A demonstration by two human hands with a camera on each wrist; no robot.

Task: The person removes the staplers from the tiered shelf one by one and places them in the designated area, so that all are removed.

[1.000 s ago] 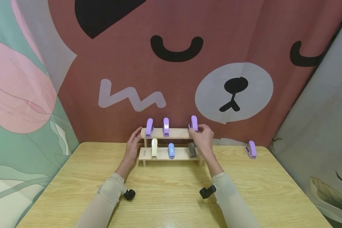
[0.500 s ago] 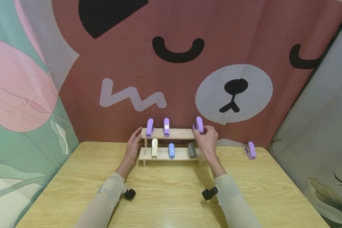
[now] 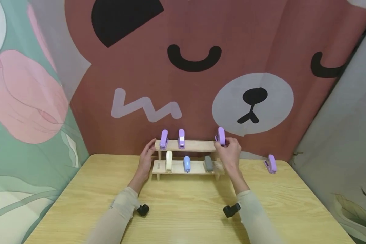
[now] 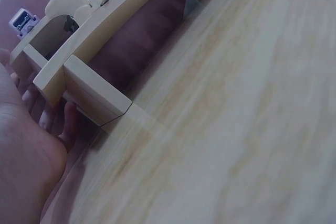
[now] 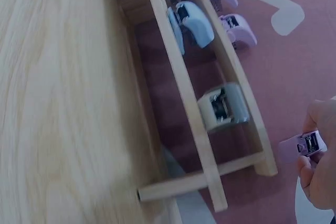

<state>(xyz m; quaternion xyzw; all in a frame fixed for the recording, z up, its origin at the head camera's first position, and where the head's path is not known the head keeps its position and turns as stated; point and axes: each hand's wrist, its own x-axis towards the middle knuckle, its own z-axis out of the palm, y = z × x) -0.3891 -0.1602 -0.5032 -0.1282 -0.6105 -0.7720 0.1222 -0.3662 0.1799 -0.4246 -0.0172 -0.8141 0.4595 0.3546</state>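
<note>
At the right end of the upper step of a two-step wooden rack (image 3: 198, 145), my right hand (image 3: 230, 156) pinches a purple stapler (image 3: 221, 135) between thumb and fingers. The right wrist view shows this purple stapler (image 5: 294, 149) beside the rack's end. My left hand (image 3: 144, 164) lies along the rack's left side, its fingers loosely extended against the wood. Two more purple staplers, one at the left end (image 3: 164, 139) and another beside it (image 3: 181, 139), stand on the upper step. The lower step bears a cream stapler (image 3: 169, 161), a blue stapler (image 3: 187, 164) and a grey stapler (image 3: 208, 163).
Another purple stapler (image 3: 271, 164) stands by itself on the wooden table (image 3: 186, 217), near its back right corner. Directly behind the table hangs a brown curtain (image 3: 140, 135) with a bear print.
My right hand has shifted the pinched purple stapler rightward along the upper step to its end. The left hand keeps its place at the rack, and the head view has tilted slightly.
</note>
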